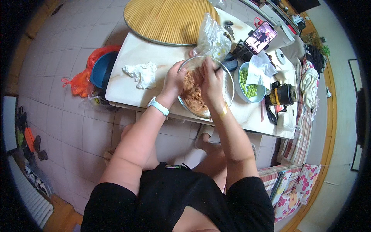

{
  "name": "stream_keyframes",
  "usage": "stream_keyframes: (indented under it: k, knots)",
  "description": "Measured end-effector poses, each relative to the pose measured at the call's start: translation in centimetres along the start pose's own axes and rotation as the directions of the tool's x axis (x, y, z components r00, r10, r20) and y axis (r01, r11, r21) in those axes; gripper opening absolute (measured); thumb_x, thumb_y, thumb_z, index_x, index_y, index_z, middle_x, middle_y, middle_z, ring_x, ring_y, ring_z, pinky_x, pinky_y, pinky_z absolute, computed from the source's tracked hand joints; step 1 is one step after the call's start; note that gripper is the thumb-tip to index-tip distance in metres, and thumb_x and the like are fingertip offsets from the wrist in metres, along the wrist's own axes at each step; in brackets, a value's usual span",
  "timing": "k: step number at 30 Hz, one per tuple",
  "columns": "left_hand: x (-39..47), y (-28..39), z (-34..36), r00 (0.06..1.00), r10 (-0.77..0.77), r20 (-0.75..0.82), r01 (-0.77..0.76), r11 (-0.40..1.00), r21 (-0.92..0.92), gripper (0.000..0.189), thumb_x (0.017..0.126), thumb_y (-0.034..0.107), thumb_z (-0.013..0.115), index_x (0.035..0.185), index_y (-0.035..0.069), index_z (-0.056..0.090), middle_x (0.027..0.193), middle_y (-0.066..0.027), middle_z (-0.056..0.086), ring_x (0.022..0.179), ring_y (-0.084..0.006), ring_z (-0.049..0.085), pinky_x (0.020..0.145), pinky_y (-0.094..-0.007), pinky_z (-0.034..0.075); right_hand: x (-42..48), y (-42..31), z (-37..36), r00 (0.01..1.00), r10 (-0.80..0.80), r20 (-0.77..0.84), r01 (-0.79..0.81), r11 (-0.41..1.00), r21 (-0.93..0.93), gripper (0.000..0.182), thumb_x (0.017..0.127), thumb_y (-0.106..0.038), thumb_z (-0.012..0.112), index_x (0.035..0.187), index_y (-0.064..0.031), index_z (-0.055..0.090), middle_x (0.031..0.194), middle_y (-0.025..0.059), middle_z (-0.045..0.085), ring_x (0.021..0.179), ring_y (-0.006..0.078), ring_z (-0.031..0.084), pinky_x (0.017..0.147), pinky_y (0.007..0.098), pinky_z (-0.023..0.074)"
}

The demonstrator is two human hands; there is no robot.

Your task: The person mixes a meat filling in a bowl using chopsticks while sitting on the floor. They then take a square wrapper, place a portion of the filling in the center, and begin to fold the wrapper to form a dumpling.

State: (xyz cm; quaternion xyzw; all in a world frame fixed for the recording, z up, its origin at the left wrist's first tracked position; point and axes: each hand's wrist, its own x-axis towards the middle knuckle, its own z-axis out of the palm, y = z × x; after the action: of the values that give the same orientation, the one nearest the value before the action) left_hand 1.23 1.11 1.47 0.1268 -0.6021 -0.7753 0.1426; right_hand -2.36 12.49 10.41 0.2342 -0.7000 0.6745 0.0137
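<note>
A round bowl [233,87] stands at the near edge of the table, partly filled with a brown, moist minced mixture [192,97]. My left hand [175,79] grips the bowl's left rim, thumb on the inner side. Over the bowl's middle, my right hand [210,78] is curled and slightly blurred. A short dark end beside its knuckles looks like the handle of a utensil [218,69] held in the fist; the rest of it is hidden. Just beyond the rim lies a crumpled clear plastic bag [214,37].
Right of the bowl are a light-blue bowl of green round fruit [249,90], a phone on a stand [261,37] and a black jar-like container [281,95]. Crumpled white tissue [142,74] lies left. Behind is a round slatted bamboo tray [171,20]. A blue bin [102,71] stands beside the table.
</note>
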Motion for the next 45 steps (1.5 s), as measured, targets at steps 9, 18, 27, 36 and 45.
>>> stream_keyframes:
  k: [9,18,27,36,45]
  knots:
    - [-1.2,4.2,0.5,0.902,0.429,-0.048,-0.313,0.727,0.611,0.060,0.092,0.020,0.070,0.140,-0.004,0.044,0.136,-0.0249,0.055,0.124,-0.0388,0.054,0.106,-0.0429,0.043,0.0,-1.0,-7.5,0.989,-0.129,0.067,0.146,0.852,-0.503,0.022,0.095,-0.021,0.069,0.097,-0.0008,0.061,0.083,0.0033,0.063,0.070,0.0093,0.058,0.065,0.0249,0.0466]
    - [-3.2,6.5,3.2,0.785,0.618,-0.050,-0.533,0.715,0.452,0.013,0.099,0.008,0.056,0.094,-0.001,0.064,0.102,-0.0124,0.068,0.095,-0.0284,0.064,0.090,-0.0376,0.049,-3.3,-3.4,-9.2,0.988,-0.120,-0.098,0.077,0.928,-0.364,0.019,0.089,-0.012,0.073,0.099,0.0007,0.063,0.090,0.0082,0.063,0.069,0.0131,0.061,0.059,0.0254,0.0494]
    - [-2.6,7.1,4.3,0.776,0.627,-0.071,-0.479,0.658,0.581,0.026,0.082,0.009,0.078,0.101,0.003,0.062,0.101,-0.0084,0.065,0.083,-0.0221,0.060,0.079,-0.0329,0.049,-3.8,-0.5,-14.2,0.958,-0.105,-0.268,-0.028,0.892,-0.451,0.017,0.095,-0.015,0.067,0.099,0.0013,0.065,0.092,0.0112,0.066,0.080,0.0200,0.066,0.071,0.0300,0.0531]
    - [-4.1,7.4,8.4,0.824,0.479,0.302,-0.555,0.577,0.600,0.066,0.086,0.017,0.074,0.142,0.000,0.044,0.134,-0.0236,0.057,0.120,-0.0404,0.057,0.100,-0.0451,0.047,-4.6,2.5,-13.5,0.970,0.203,-0.137,-0.244,0.756,-0.608,0.038,0.099,-0.033,0.058,0.124,-0.0052,0.060,0.097,0.0222,0.071,0.085,0.0396,0.069,0.075,0.0452,0.0538]
    - [-1.4,8.7,12.2,0.892,0.340,0.299,-0.451,0.611,0.651,0.065,0.089,0.018,0.072,0.142,-0.002,0.041,0.134,-0.0282,0.057,0.123,-0.0419,0.057,0.101,-0.0430,0.047,-4.7,3.2,-12.9,0.978,0.152,-0.143,-0.209,0.677,-0.706,0.038,0.099,-0.031,0.055,0.131,-0.0107,0.054,0.092,0.0224,0.072,0.085,0.0421,0.069,0.074,0.0497,0.0540]
